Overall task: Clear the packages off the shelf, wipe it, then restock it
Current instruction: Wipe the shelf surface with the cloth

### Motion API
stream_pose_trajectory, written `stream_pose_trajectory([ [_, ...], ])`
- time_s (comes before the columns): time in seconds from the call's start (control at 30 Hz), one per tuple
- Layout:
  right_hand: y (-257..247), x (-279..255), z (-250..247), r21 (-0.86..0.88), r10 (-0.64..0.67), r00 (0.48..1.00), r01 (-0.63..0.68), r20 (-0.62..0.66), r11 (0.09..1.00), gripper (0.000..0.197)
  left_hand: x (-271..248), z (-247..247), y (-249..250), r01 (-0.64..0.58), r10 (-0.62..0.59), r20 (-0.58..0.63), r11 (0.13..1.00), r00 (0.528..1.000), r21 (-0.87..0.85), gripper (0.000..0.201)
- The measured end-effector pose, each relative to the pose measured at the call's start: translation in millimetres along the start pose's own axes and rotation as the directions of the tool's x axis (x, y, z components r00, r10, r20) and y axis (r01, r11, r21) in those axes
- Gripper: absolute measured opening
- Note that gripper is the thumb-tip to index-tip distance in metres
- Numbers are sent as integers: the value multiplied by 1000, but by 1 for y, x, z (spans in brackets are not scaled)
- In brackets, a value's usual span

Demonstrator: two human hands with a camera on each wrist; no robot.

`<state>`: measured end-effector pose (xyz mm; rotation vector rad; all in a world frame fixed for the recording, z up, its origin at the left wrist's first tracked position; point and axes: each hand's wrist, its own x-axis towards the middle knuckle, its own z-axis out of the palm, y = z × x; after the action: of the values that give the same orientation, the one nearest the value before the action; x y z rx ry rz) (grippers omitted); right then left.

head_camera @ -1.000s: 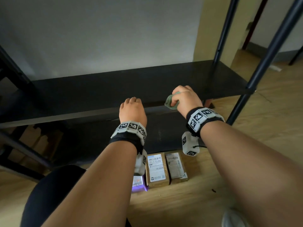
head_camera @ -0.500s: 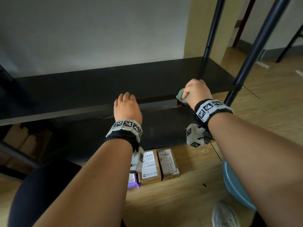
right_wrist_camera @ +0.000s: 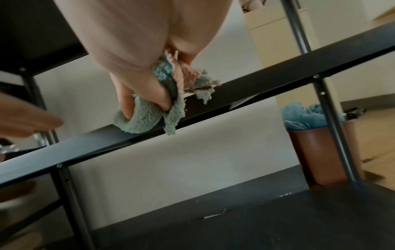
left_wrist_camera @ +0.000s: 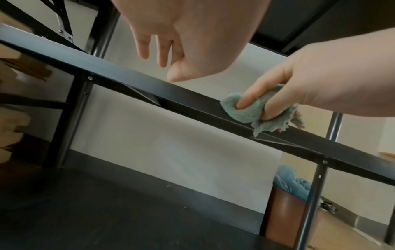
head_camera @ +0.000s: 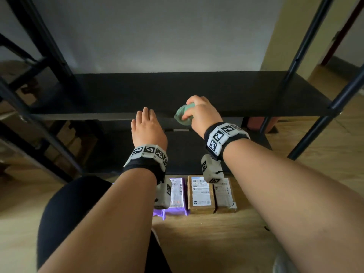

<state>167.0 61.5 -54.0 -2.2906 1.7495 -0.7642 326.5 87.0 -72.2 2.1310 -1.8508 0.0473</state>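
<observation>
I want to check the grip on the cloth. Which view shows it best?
Left wrist: the right hand's fingers curl round the cloth at the shelf edge. Right wrist shows it blurred; head mostly hides it.

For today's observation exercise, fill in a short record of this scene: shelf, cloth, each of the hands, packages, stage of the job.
shelf: black shelf, no packages on it
cloth: green cloth, bunched, at the shelf's front edge
right hand: grips the cloth
left hand: fingers straight, holds nothing, at the front edge
packages: purple package and two brown boxes on the floor
stage: wiping; restocking not yet done
</observation>
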Motion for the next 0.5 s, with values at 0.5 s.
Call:
stream_pose_trajectory([
  [0.5, 7, -7, -7, -272, -37, 999, 40, 15, 961, 20, 9, -5, 7, -116, 116, -14, 993, 993, 0, 63],
])
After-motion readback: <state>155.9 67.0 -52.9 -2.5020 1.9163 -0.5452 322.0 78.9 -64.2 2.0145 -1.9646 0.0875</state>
